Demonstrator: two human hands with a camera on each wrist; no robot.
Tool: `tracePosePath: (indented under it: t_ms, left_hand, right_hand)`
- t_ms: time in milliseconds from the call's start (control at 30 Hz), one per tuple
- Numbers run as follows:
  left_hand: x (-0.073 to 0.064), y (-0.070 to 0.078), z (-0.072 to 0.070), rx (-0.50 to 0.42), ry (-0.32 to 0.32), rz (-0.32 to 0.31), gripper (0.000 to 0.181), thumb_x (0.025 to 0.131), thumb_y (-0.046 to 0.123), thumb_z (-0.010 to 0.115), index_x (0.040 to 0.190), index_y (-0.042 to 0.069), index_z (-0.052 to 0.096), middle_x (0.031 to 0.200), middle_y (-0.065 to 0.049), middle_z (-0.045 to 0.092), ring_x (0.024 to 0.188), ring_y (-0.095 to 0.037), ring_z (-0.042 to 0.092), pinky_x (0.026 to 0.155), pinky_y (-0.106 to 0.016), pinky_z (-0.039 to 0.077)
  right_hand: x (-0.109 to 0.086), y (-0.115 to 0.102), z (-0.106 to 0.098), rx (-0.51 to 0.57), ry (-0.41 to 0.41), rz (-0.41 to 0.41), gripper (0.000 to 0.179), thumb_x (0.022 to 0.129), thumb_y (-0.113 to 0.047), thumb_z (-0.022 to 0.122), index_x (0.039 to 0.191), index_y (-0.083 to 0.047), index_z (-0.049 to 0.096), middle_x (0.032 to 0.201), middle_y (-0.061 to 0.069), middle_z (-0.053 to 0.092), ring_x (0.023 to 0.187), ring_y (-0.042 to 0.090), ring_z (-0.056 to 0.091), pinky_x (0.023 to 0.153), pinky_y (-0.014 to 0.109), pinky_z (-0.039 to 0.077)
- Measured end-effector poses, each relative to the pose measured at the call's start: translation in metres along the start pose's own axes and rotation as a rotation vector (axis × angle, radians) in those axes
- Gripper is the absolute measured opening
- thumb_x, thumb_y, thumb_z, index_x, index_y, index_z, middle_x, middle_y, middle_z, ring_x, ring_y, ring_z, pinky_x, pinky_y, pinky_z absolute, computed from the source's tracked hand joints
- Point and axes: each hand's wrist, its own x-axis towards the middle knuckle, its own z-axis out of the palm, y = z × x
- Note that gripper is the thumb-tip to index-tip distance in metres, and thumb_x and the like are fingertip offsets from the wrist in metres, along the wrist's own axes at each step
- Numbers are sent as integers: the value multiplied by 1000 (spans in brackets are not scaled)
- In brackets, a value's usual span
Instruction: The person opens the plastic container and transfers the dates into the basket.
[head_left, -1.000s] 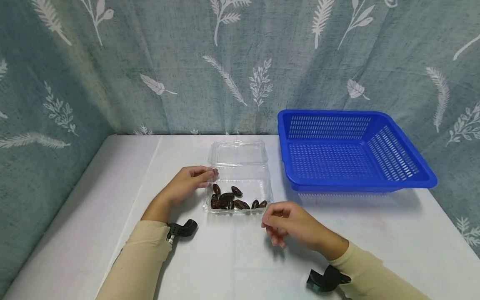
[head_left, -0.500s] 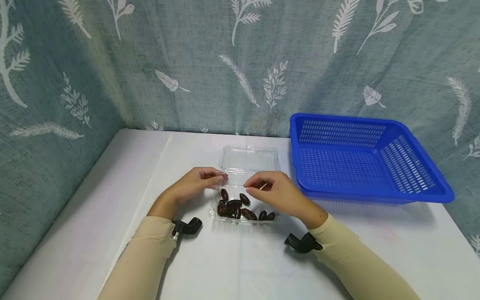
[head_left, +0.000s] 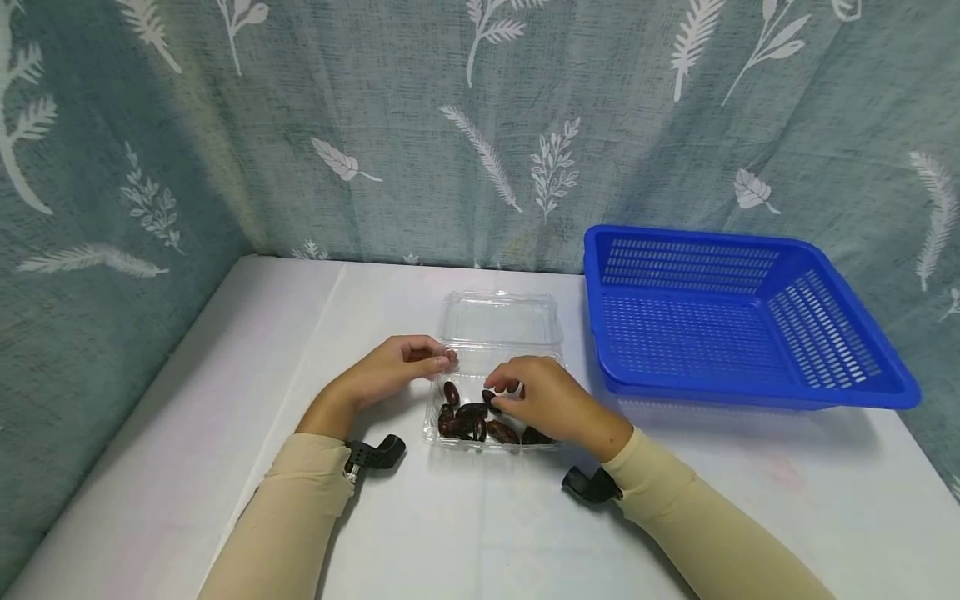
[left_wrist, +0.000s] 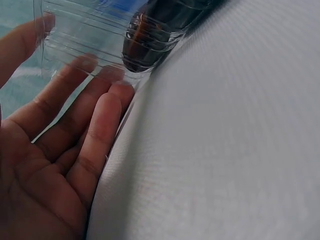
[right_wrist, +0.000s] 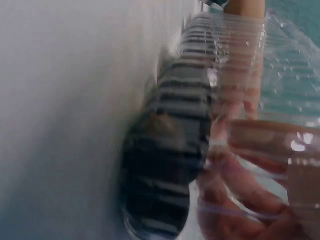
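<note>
A clear plastic clamshell container (head_left: 517,320) sits with its lid folded back on the white table. Several dark brown dates (head_left: 471,411) lie in its lower tray. My left hand (head_left: 390,367) holds the container's left side near the hinge. The left wrist view shows its thumb over the rim and its fingers (left_wrist: 102,120) against the ribbed wall. My right hand (head_left: 551,398) reaches into the tray from the right, with thumb and index fingertips apart right at one date (head_left: 489,400). It covers part of the tray's right end. Fingers show blurred through the plastic in the right wrist view.
A blue perforated basket (head_left: 750,395) stands to the right of the container, with nothing visible inside. Patterned green-grey cloth (head_left: 420,167) hangs behind and to the left of the table. A black wrist camera (head_left: 377,452) sits at the left cuff.
My right hand has moved from the tray's front right corner over into the tray, then down to a date. My left hand keeps its place on the container. The head view has shifted slightly.
</note>
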Motion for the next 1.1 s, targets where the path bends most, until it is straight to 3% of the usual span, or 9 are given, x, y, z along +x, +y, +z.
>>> tracePosePath:
  t_ms: [300, 567, 800, 1100]
  left_hand:
    - [3, 3, 2, -7, 2, 19, 28, 101, 21, 61, 119, 1, 66, 123, -14, 70, 109, -15, 65, 96, -28, 50]
    - [2, 0, 2, -19, -7, 34, 30, 101, 21, 60, 120, -1, 65, 123, -17, 69, 108, -14, 66, 93, -28, 53]
    - [1, 0, 2, -10, -2, 18, 29, 101, 21, 60, 120, 1, 66, 124, -15, 69, 110, -16, 65, 95, -29, 52]
    - [1, 0, 2, -16, -1, 38, 29, 102, 20, 59, 120, -2, 65, 122, -19, 68, 106, -15, 65, 91, -26, 54]
  right_hand:
    - [-2, -2, 0, -146, 0, -34, 18, 85, -14, 78, 104, -13, 76, 90, -3, 73, 84, 12, 67, 73, 25, 55]
    - [-1, -3, 3, -239, -51, -31, 24, 84, -14, 80, 107, -13, 77, 88, -3, 72, 82, 12, 65, 72, 27, 54]
    - [-1, -3, 7, -277, -55, 10, 21, 84, -17, 80, 104, -18, 75, 86, -6, 71, 79, 12, 64, 67, 27, 52]
    - [-2, -4, 6, -269, -32, -9, 20, 85, -12, 77, 104, -16, 76, 86, -4, 73, 80, 12, 66, 69, 28, 54]
